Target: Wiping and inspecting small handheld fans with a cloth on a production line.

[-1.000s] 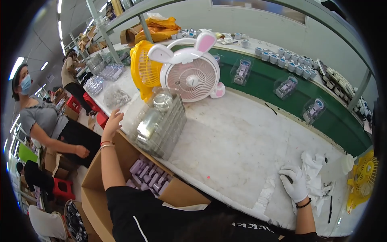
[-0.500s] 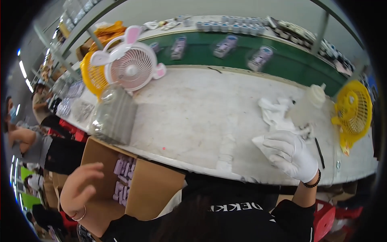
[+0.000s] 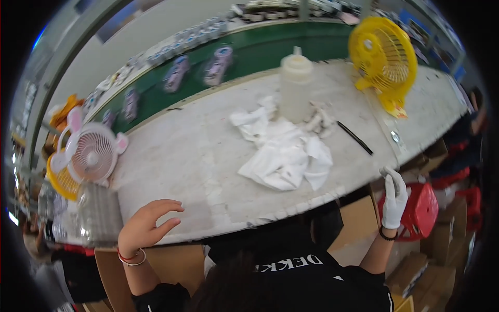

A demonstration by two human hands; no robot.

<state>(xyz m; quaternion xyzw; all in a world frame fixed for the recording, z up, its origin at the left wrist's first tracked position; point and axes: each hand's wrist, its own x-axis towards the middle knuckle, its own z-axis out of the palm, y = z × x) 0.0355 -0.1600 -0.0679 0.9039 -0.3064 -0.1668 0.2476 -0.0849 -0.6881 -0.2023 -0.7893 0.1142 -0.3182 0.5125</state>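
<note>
My bare left hand (image 3: 148,226) hovers at the table's front edge, thumb and fingers apart and nothing between them. Beyond the front edge at the right, my right hand (image 3: 394,200) wears a white glove; its fingers are stretched out and I see nothing held in it. Crumpled white cloths (image 3: 283,156) lie on the white table (image 3: 171,161) between the two hands. A translucent squeeze bottle (image 3: 296,88) stands upright just behind them. To the right of the cloths lies a black pen-like stick (image 3: 355,138).
A yellow fan (image 3: 384,62) stands at the back right, and a white rabbit-eared fan (image 3: 93,153) at the left. Behind the table runs a green conveyor (image 3: 249,54) carrying purple packaged items (image 3: 176,74). An opened cardboard box (image 3: 176,262) sits below my left hand, a red stool (image 3: 420,210) at the right.
The view has swung to the right. My right hand has left the white cloth and moved right, past the table edge. My left hand has moved from over the box to the table edge.
</note>
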